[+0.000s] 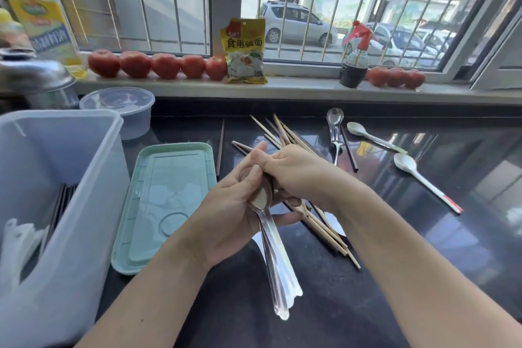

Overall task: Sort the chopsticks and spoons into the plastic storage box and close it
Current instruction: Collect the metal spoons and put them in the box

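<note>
Both hands, left (234, 206) and right (296, 175), gripping stacked metal spoons (271, 237); best aligned, then lowered into storage box (56, 178).

Left hand (234, 206) and right hand (293, 175) together grip stacked metal spoons (278, 265) above scattered chopsticks (324, 230)
</note>
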Demonstrator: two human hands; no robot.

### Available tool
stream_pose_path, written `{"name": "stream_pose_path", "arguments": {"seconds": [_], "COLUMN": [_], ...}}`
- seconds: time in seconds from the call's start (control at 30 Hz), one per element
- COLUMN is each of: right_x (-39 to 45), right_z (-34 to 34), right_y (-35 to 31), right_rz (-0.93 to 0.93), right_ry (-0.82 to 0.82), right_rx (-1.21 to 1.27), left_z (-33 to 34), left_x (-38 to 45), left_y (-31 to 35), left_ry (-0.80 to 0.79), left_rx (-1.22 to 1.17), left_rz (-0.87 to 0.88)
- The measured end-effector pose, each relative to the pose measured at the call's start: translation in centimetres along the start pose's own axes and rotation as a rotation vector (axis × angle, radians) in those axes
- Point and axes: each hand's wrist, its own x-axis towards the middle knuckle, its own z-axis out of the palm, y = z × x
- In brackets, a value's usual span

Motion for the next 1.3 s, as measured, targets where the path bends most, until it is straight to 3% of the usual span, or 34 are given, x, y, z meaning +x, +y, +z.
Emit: {"name": "stream_pose_path", "arguments": {"seconds": [0.17, 0.23, 0.33, 0.43, 0.57, 0.83, 1.1, 1.2, 1.3], "right_x": [0.6, 2.3, 6.9, 10.7, 14.8, 18.3, 17.0, 16.3, 14.6], "right_z": [-0.3, -2.5, -7.2, -11.7, -14.5, -13.6, -13.2, -12.8, -11.6], "right_y": [0.6, 1.8, 5.7, 10.3, 13.4, 12.5, 11.2, 10.9, 8.5], "right_rz": [0.036, 0.01, 0.052, 0.243, 0.328, 0.537, 0.546, 0.496, 0.238], "right_ry": [-0.029, 0.134, 0.562, 0.666, 0.663, 0.666, 0.515, 0.53, 0.603], "right_rx": [0.093, 0.103, -0.235, -0.555, -0.657, -0.662, -0.7, -0.671, -0.464], "left_z": [-0.3, -0.9, -2.5, -3.4, -3.2, -3.5, -3.5, -3.4, -3.4], "left_x": [0.6, 1.2, 1.9, 2.1, 2.1, 2.4, 2.3, 2.1, 2.1], "left_y": [-0.5, -0.7, -0.5, -0.1, 0.0, 0.3, 0.1, 0.2, 0.4], "left_ry": [0.145, 0.364, 0.609, 0.683, 0.704, 0.704, 0.692, 0.669, 0.626], "left_rx": [0.02, -0.021, -0.078, -0.071, -0.002, 0.024, 0.06, 0.06, 0.007], "left_rz": [0.031, 0.089, 0.195, 0.24, 0.246, 0.21, 0.171, 0.171, 0.166]}}
